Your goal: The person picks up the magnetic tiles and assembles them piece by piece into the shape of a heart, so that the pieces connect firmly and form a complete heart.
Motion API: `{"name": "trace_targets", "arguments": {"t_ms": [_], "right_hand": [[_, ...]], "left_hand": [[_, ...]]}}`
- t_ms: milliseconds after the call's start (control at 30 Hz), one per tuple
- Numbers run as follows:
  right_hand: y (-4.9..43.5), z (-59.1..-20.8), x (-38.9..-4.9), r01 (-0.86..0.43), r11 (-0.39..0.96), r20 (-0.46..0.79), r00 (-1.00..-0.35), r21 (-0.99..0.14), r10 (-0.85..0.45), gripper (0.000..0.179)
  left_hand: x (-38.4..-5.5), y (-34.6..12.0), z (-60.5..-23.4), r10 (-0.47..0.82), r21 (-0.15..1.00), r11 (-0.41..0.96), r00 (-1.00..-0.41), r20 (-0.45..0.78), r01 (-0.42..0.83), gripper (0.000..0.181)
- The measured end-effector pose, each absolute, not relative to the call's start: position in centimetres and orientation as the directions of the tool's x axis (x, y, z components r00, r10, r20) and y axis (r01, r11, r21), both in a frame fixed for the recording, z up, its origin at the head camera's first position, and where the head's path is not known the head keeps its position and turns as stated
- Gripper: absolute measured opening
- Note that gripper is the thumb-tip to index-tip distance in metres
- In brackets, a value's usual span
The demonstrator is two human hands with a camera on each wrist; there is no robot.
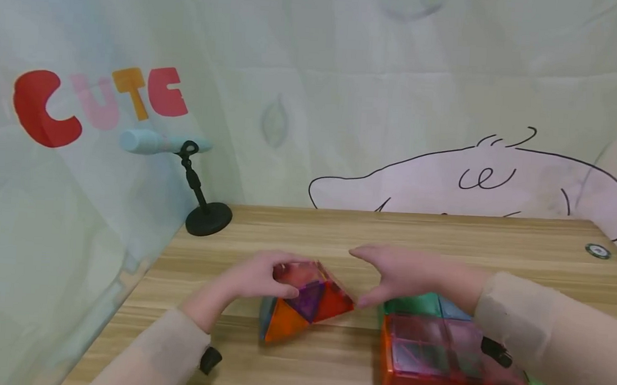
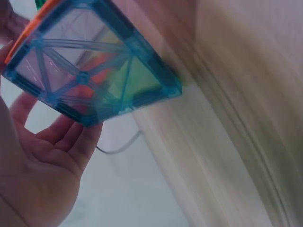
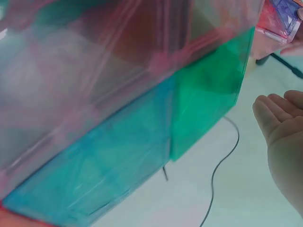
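Observation:
A small structure of translucent magnetic tiles (image 1: 309, 301), with orange, purple and red triangles in front, is tilted in the grip of my left hand (image 1: 261, 278). The thumb lies on its near side and the fingers reach behind its top. In the left wrist view its blue-edged end panel (image 2: 90, 56) faces the camera. My right hand (image 1: 406, 275) is held apart from it, thumb and fingers spread, with nothing between them. Below the right forearm sits a larger block of magnetic tiles (image 1: 452, 360), red and orange at the front with green and blue panels (image 3: 208, 90) behind.
A black microphone stand (image 1: 208, 217) holding a light blue microphone (image 1: 158, 142) is at the table's back left. A round chip (image 1: 598, 251) lies at the back right. The wooden table (image 1: 306, 228) ends at a printed cloth backdrop (image 1: 275, 49).

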State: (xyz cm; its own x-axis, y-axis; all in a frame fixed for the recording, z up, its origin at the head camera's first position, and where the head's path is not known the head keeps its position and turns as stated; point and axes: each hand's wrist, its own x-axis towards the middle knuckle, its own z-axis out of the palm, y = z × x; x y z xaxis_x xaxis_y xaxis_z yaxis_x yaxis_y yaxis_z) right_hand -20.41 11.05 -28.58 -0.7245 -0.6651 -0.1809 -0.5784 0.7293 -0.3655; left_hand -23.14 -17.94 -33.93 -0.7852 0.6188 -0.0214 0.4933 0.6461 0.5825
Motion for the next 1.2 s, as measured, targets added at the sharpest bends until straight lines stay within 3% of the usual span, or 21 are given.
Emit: {"name": "trace_targets", "arguments": {"t_ms": [367,567,800,1000,1200], "right_hand": [[16.1,-28.7,-21.3,-0.524,0.733,-0.166,-0.753,-0.434,-0.636,0.074],[19.4,-29.1,-21.7,-0.456,0.776,-0.222,-0.781,-0.436,-0.584,0.072],[21.4,-29.4,-21.9,-0.442,0.783,-0.283,-0.759,-0.438,-0.587,0.074],[21.9,-29.7,-22.0,-0.441,0.776,-0.295,-0.746,-0.451,-0.597,0.075],[22.3,-29.9,-21.7,-0.415,0.784,-0.320,-0.747,-0.462,-0.583,0.075]], "left_hand": [[-25.8,-21.1,-35.4,0.503,0.726,0.625,-0.859,-0.094,0.287,0.043],[-26.1,-21.9,-36.1,0.445,0.764,0.621,-0.880,-0.163,0.173,0.046],[-26.4,-22.5,-36.9,0.422,0.822,0.566,-0.880,-0.216,0.069,0.054],[-26.5,-22.4,-37.4,0.404,0.836,0.546,-0.890,-0.212,0.049,0.059],[-26.6,-22.1,-37.9,0.462,0.870,0.487,-0.867,-0.186,0.073,0.052]]}}
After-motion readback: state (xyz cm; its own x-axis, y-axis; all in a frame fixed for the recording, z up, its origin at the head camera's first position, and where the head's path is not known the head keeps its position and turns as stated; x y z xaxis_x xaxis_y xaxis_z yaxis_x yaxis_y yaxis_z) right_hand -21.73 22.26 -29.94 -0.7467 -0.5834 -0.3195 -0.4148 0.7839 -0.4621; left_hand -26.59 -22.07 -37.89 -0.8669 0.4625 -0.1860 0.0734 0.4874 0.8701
